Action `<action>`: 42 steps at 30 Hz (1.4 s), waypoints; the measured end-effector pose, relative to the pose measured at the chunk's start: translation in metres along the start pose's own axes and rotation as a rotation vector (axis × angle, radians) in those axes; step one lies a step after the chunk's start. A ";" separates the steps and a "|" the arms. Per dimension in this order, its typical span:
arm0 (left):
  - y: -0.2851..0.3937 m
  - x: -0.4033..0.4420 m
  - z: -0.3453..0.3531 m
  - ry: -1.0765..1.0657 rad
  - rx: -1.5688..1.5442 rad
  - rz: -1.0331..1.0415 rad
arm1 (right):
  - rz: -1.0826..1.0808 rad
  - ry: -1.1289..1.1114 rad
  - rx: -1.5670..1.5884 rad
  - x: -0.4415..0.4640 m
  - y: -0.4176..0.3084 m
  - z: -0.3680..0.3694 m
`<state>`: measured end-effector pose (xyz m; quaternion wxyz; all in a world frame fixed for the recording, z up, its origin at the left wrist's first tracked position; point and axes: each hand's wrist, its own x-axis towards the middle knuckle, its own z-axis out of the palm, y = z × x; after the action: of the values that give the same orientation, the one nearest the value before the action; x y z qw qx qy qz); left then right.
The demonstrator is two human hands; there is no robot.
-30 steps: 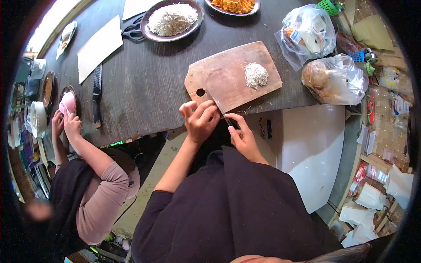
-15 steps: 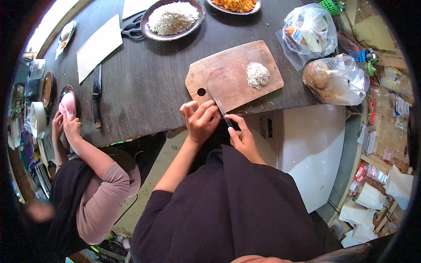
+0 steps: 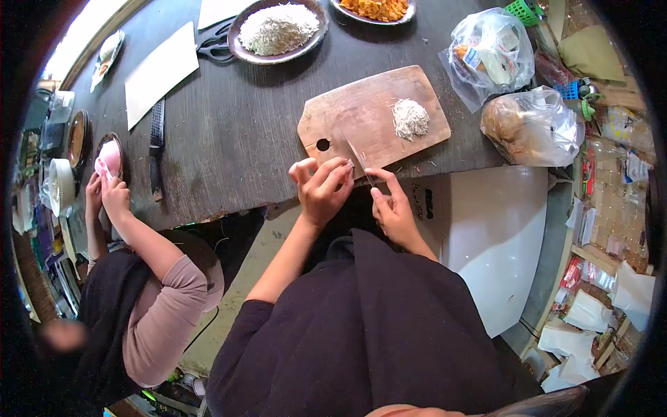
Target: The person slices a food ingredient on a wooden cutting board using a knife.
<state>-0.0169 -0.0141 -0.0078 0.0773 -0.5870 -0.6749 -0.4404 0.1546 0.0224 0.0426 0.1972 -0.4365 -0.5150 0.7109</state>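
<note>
A wooden cutting board point(image 3: 368, 115) with a round hole lies near the table's front edge. On its right part sits a small pile of pale shreds point(image 3: 410, 119). My right hand point(image 3: 394, 208) is closed on a knife point(image 3: 358, 154), whose thin blade points up and left over the board's lower edge. Just left of the blade, my left hand point(image 3: 324, 189) is at the board's front edge with its fingers curled and pinched together. What those fingers hold, if anything, is too small to make out.
Plates of white shreds point(image 3: 278, 29) and orange pieces point(image 3: 375, 7) stand at the back. Plastic bags point(image 3: 531, 125) lie right. A grater point(image 3: 157, 149), paper point(image 3: 161, 75) and black scissors point(image 3: 217, 45) are left. Another person point(image 3: 160, 306) handles something pink point(image 3: 108, 158) at far left.
My right hand has moved slightly right, and the knife blade has come away from my left fingers. My left hand stays pinched, nearly in place.
</note>
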 end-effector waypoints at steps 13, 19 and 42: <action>0.001 0.002 -0.003 -0.017 -0.010 -0.001 | -0.005 0.016 -0.144 -0.009 0.005 0.010; -0.001 0.001 -0.002 -0.023 -0.020 -0.003 | -0.008 0.025 -0.129 -0.009 0.006 0.013; -0.003 0.000 0.003 0.062 -0.022 0.011 | -0.034 0.010 -0.120 0.001 -0.001 0.012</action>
<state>-0.0181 -0.0120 -0.0106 0.0942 -0.5775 -0.6642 -0.4652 0.1441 0.0167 0.0447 0.1853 -0.4424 -0.5628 0.6732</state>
